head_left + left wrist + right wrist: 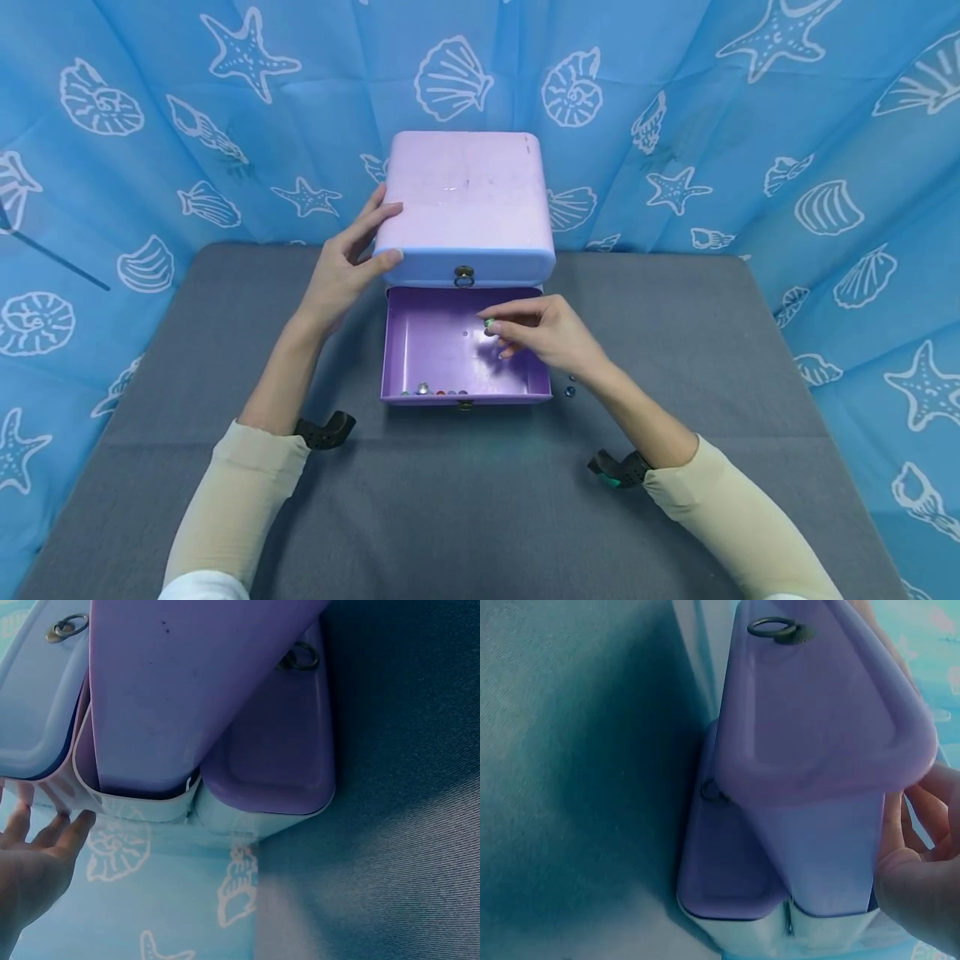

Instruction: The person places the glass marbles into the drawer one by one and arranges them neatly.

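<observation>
A small chest of drawers point(467, 196) with a pink top stands near the back of the table. Its purple middle drawer point(431, 333) is pulled out, with several small glassy beads point(423, 388) along its front wall. My left hand point(347, 258) rests against the chest's left side, thumb at the front edge; the left wrist view shows its fingers spread. Over the right part of that drawer, my right hand point(551, 337) pinches a small green glassy bead point(489, 325) between thumb and fingers. In the right wrist view, the drawer front point(825, 705) hides the bead.
Small dark blue beads point(571, 391) lie on the grey tabletop point(480, 500), just right of the drawer. Above the pulled-out drawer is a blue drawer point(41, 697), and below it a purple one point(277, 742), both pushed in. A blue shell-patterned curtain point(315, 125) hangs behind.
</observation>
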{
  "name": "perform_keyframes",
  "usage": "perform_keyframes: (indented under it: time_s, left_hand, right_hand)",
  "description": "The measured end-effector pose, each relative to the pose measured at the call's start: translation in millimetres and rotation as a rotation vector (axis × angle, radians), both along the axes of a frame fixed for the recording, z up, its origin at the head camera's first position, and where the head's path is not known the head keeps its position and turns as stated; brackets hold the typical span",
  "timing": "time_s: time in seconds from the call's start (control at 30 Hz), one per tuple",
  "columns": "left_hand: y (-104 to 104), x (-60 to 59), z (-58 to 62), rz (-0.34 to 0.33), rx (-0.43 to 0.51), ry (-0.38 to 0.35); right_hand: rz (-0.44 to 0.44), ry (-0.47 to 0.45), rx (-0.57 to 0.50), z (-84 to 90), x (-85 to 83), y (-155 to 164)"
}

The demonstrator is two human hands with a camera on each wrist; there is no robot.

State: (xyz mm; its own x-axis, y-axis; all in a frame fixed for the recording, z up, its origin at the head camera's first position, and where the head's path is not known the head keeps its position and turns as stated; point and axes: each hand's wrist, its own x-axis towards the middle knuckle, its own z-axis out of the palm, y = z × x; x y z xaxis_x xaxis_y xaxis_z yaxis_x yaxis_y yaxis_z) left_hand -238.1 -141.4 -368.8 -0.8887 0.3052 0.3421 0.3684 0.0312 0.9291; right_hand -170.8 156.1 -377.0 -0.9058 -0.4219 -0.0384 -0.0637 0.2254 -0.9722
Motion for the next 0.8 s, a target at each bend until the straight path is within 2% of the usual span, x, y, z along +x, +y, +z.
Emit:
perform_keyframes:
  time_s: [0.2,0.8]
  left_hand:
    - [0.7,0.3,0.3,-0.003,0.01,-0.004]
    - [-0.1,0.2,0.0,-0.003,-0.006,0.006]
  right_hand:
    - [0.003,-0.011,-0.014,-1.0,-0.7,-8.7]
    - [0.047,-0.015,0.071,-9.6,-5.8,-34.3]
